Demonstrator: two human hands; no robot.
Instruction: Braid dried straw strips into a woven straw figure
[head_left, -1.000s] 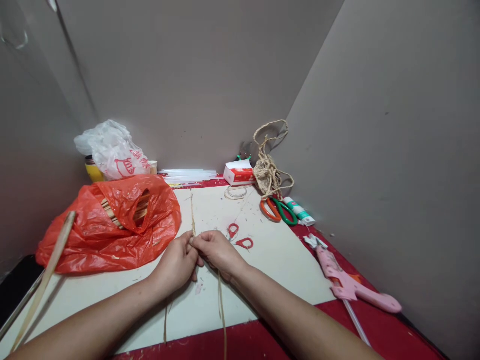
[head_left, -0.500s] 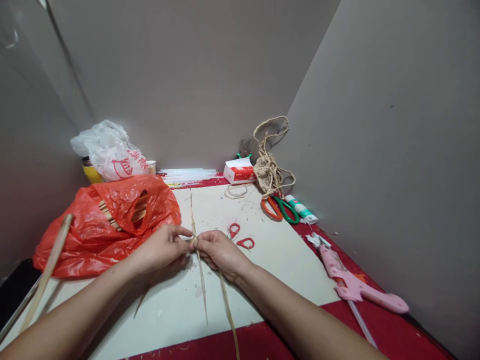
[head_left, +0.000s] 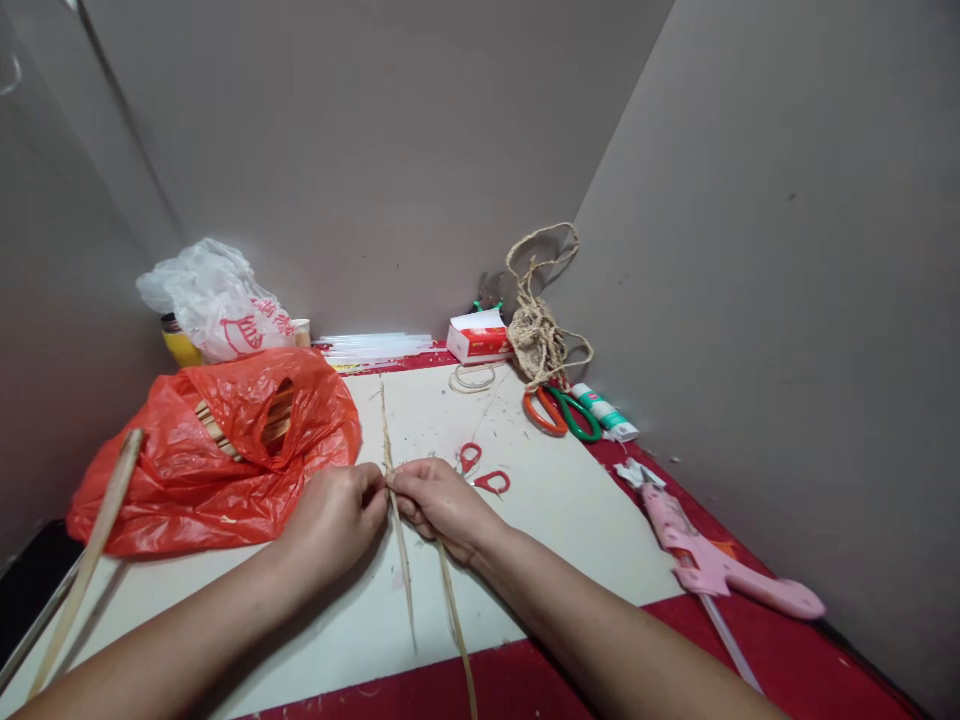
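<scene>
A thin braided cord of straw-coloured strands (head_left: 386, 425) lies on the white board (head_left: 315, 640), its loose strands trailing toward me. My right hand (head_left: 435, 505) pinches the cord between thumb and forefinger, and one long strand (head_left: 454, 610) hangs from under that palm past the board's front edge. Close on the left, my left hand (head_left: 341, 520) is closed with fingertips together at the same spot on the cord. The strand it grips is mostly hidden by the fingers. Just right of the braid lie small red-handled scissors (head_left: 484, 470).
An orange-red plastic bag (head_left: 187, 480) holding wooden sticks fills the left side. Large scissors with orange and green handles (head_left: 574, 415), a rope bundle (head_left: 541, 340) and a red-white box (head_left: 480, 340) stand at the back right. A pink glue gun (head_left: 705, 560) lies at right.
My left hand has turned over and drawn slightly down, its forefinger curling in from above the cord. The right hand keeps its pinch in nearly the same place.
</scene>
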